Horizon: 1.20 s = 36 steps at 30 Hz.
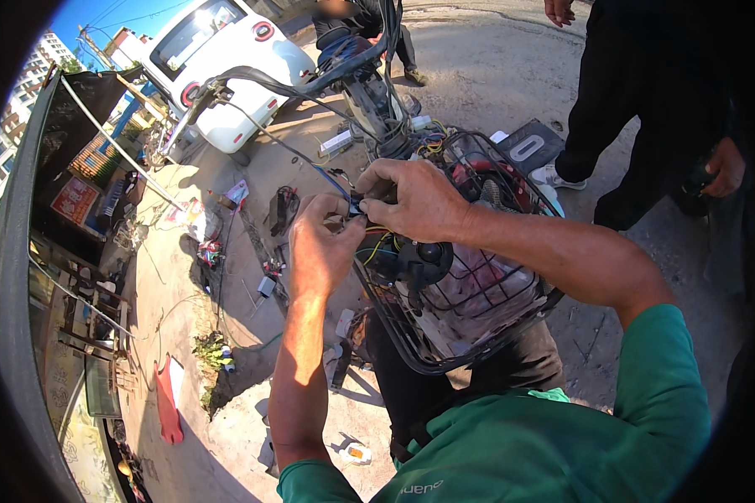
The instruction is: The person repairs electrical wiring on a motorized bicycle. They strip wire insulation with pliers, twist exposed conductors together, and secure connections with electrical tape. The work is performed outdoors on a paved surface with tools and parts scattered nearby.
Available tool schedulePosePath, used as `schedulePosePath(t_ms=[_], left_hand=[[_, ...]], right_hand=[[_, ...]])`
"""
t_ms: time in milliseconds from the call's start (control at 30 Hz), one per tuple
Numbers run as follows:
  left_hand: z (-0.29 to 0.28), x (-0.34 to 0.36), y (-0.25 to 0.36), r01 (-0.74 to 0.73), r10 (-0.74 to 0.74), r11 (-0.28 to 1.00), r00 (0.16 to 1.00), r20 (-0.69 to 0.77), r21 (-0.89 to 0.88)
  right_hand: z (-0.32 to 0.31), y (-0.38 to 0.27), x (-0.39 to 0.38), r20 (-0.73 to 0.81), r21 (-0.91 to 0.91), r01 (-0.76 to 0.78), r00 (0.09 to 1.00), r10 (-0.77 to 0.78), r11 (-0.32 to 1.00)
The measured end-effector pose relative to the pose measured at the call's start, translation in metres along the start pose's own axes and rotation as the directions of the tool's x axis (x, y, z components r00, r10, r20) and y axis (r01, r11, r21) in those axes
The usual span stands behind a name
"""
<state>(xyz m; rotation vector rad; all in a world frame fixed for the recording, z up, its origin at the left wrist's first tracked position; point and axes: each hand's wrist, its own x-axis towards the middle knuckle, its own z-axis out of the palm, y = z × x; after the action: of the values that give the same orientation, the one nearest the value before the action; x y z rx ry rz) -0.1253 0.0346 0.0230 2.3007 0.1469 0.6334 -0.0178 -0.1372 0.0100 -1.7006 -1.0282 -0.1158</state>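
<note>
While both hands [377,222] pinch wires [376,243] (coloured), wire basket [512,314] holds bagged bundle [486,289].

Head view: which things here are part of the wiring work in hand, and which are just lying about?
In hand:
left hand
right hand
wires
wire basket
handlebar

Lying about:
white car
red item on the ground
scattered parts on the ground
person standing by
</note>
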Motion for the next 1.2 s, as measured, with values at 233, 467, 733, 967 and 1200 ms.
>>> schedulePosePath(t_ms=[233,467,733,967,1200], left_hand=[[-0.002,-0.001,0.002,-0.033,0.033,0.999,0.999,0.004,0.036],[-0.006,-0.008,0.01,-0.036,0.039,0.996,0.999,-0.027,0.079],[-0.004,-0.018,0.009,-0.088,0.093,0.993,0.994,-0.058,0.081],[-0.005,-0.028,0.014,-0.243,0.264,0.94,0.963,-0.06,0.241],[-0.004,-0.027,0.023,-0.243,0.264,0.93,0.963,-0.043,0.275]], right_hand=[[-0.008,-0.001,0.012,0.136,0.004,-0.026,0.99,0.026,1.0],[-0.005,-0.003,0.014,0.175,-0.21,0.051,0.985,-0.014,0.976],[-0.007,-0.006,0.015,0.228,-0.31,0.061,0.974,0.012,0.949],[-0.008,0.008,0.02,0.279,-0.066,-0.109,0.952,0.123,0.992],[-0.012,0.015,0.026,0.361,0.06,-0.161,0.924,0.129,0.985]])
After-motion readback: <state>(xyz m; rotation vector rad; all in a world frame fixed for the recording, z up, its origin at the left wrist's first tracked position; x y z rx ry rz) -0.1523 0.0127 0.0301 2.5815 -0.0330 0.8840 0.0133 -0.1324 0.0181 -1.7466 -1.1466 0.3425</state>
